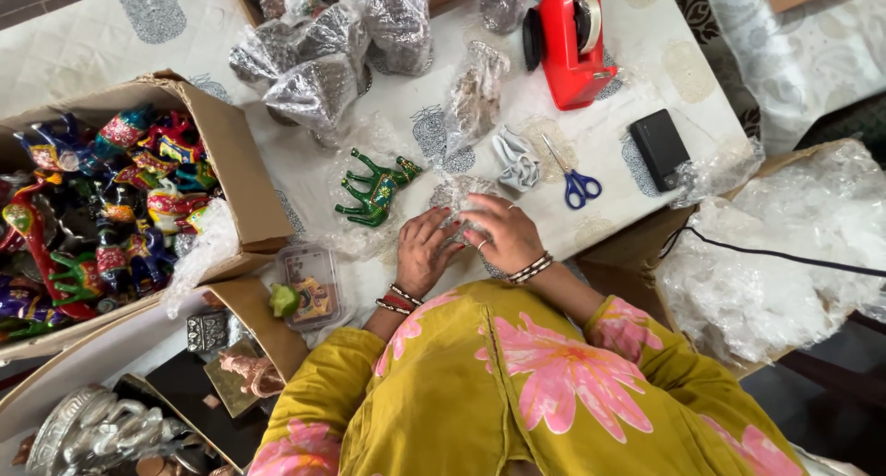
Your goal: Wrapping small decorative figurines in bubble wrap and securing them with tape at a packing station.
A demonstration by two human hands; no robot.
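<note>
Small clear crinkled plastic wrap bundle [459, 202] lies on white patterned tablecloth [305, 162], centre of frame, partly covered by both hands; what is inside cannot be told. Left hand [426, 251] flat on bundle's near edge, fingers together and slightly curled, pressing down. Right hand [501, 231] on top at 3 o'clock of the left one, fingers bent and pinching the wrap; rings and bangles visible. Green painted camel figurine [377, 190] at 10 o'clock of bundle, lying on its side on clear film. Grey fabric knot [517, 160] at 1 o'clock, blue-handled scissors [572, 179] just beyond at 2 o'clock. Red tape dispenser [568, 37] far at 1 o'clock, black rectangular box [659, 148] at 2 o'clock. Silvery wrapped bundles [323, 60] at 11 o'clock. Cardboard box of multicoloured painted figurines [101, 208] at 9 o'clock. Small clear lidded plastic container [309, 282] at 8 o'clock.
</note>
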